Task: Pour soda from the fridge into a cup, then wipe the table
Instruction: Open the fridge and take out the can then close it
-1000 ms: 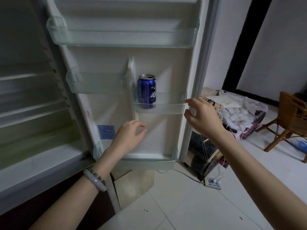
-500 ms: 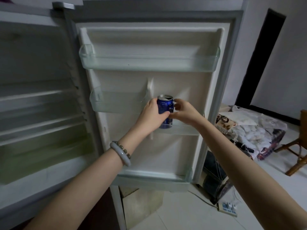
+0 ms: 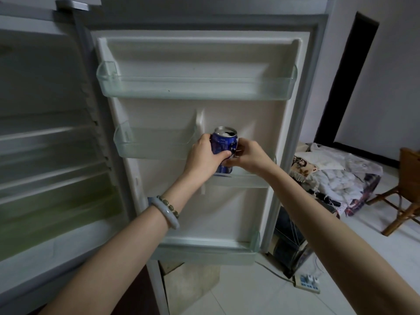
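Observation:
A blue soda can (image 3: pixel 223 144) with an opened top stands in the small right-hand shelf (image 3: pixel 247 179) of the open fridge door (image 3: pixel 227 208). My left hand (image 3: pixel 203 159) wraps around the can from the left, thumb across its front. My right hand (image 3: pixel 248 155) holds the can from the right, fingers curled on its lower side. The can's base is hidden behind my hands and the shelf rim. No cup and no table are in view.
The fridge interior (image 3: pixel 45 155) with bare shelves lies to the left. A wide door shelf (image 3: pixel 195 87) sits above my hands. A pile of bedding (image 3: pixel 336 173), a wooden chair (image 3: pixel 406 192) and a power strip (image 3: pixel 308 281) are on the tiled floor to the right.
Both hands rose from below the shelf and closed around the can. Over the last half second they stay on it, and the view has shifted slightly.

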A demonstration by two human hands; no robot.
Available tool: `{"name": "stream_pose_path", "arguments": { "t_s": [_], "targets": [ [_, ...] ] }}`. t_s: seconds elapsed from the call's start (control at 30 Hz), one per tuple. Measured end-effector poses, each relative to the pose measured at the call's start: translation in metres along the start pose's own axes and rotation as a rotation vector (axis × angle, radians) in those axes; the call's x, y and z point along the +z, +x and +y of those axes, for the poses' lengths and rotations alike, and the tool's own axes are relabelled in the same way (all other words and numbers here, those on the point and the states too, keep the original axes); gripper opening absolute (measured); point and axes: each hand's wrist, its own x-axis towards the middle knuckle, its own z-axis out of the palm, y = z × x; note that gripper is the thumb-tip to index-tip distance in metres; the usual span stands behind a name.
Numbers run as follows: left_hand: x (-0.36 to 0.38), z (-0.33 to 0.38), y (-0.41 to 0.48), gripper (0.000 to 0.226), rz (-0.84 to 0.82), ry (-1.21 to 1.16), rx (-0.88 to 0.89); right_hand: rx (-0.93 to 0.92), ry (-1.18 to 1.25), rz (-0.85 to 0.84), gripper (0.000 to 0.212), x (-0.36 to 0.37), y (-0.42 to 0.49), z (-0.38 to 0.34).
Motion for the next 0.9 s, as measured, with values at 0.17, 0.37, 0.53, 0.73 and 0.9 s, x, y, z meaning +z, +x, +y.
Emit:
{"name": "stream_pose_path", "arguments": {
  "t_s": [0.17, 0.37, 0.53, 0.73, 0.9],
  "targets": [
    [-0.017, 0.011, -0.006, 0.053, 0.032, -0.094, 0.058, -0.067, 0.043, 0.055, 0.041, -0.012, -0.016, -0.020],
    [-0.042, 0.020, -0.030, 0.049, -0.040, -0.202, 0.074, -0.129, 0.086, -0.010, 0.047, -0.019, -0.049, -0.042],
    [-0.062, 0.021, -0.063, 0.052, -0.066, -0.264, 0.071, -0.139, 0.108, -0.039, 0.050, -0.010, -0.082, -0.054],
    [-0.069, 0.002, -0.118, 0.051, -0.124, -0.311, 0.048, -0.125, 0.098, -0.055, 0.051, 0.018, -0.135, -0.050],
    [-0.067, -0.019, -0.154, 0.060, -0.175, -0.305, 0.006, -0.064, 0.130, -0.045, 0.051, 0.046, -0.179, -0.038]
  ]
}}
